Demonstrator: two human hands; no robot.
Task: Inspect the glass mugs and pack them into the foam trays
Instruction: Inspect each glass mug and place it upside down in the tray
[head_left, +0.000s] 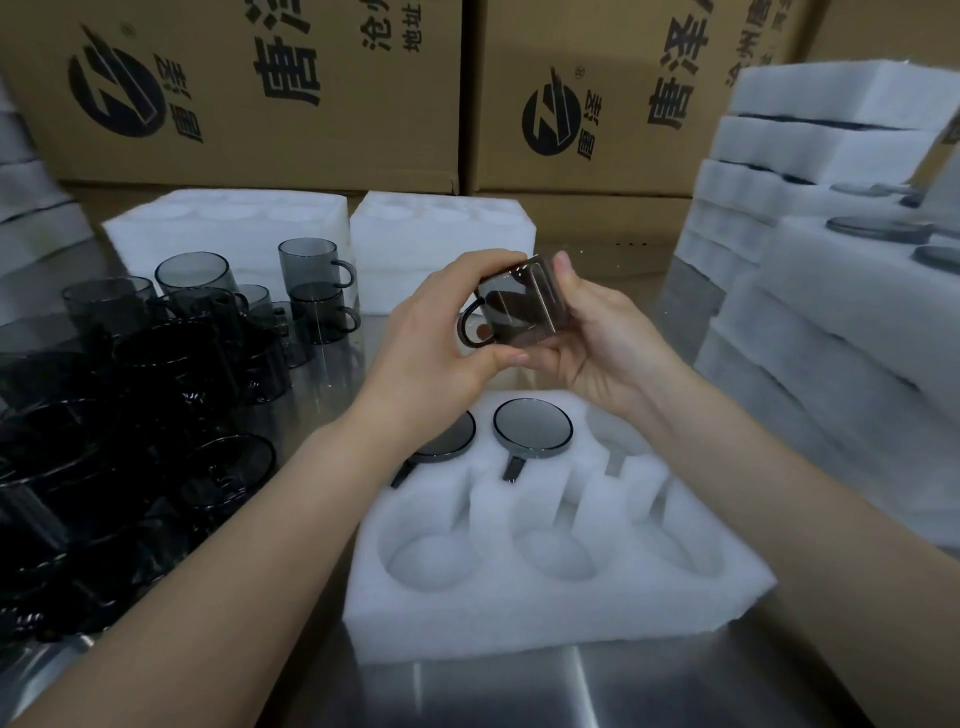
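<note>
1. Head view: a person's left hand (441, 338) and right hand (592, 343) hold one mug (511, 306) in the air above the tray (571, 613). The mug is tipped on its side with its handle toward the lower left.
2. Grip: the left hand pinches the mug between the thumb below and the fingers on top. The right hand's fingers curl round the opposite side.
3. Step: this looks like the inspection, with packing under way. Two packed mugs (532, 428) sit in the tray's far row. The third far pocket (615, 436) and the three near pockets are unfilled.
4. Next move, as a judgement: turn the mug upright or inverted, line its handle up with the pocket's slot and lower it straight down. The glass is smooth, so it calls for a firm grip.
5. Materials: the mug is smoky, glossy, cylindrical glass with a loop handle. The tray is soft white foam with round pockets and narrow handle slots.
6. Surroundings: loose mugs (156, 364) crowd the steel table (519, 691) on the left. Foam stacks (831, 260) rise on the right, and printed cartons (234, 88) stand behind.
</note>
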